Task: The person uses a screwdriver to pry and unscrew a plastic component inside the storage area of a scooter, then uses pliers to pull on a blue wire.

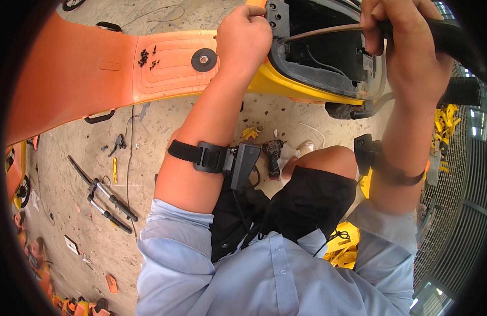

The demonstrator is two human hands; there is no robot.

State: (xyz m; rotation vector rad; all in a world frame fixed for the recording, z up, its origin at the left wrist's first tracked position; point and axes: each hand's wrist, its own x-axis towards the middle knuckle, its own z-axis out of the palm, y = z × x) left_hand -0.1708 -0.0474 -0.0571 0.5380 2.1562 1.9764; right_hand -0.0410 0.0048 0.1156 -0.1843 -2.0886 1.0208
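An orange and yellow vehicle body (172, 71) lies across the far side, with an open black compartment (320, 55) in its right part. My left hand (244, 39) is closed at the compartment's left edge, against a black bracket (278, 20) with holes; what its fingertips pinch is hidden. A thin brown cable (322, 30) crosses the opening and runs into the curled fingers of my right hand (409, 50). Behind that hand is a thick black bar (449, 39). On the orange panel lie a black disc (203, 60) with a metal centre and several small black screws (144, 58).
A cordless drill (273, 158) stands on the floor by my foot. To the left lie a bicycle fork (104, 197), a yellow strip (115, 170) and a long thin cable (132, 158). Yellow parts are piled at the right (445, 129) and beside my leg (343, 245).
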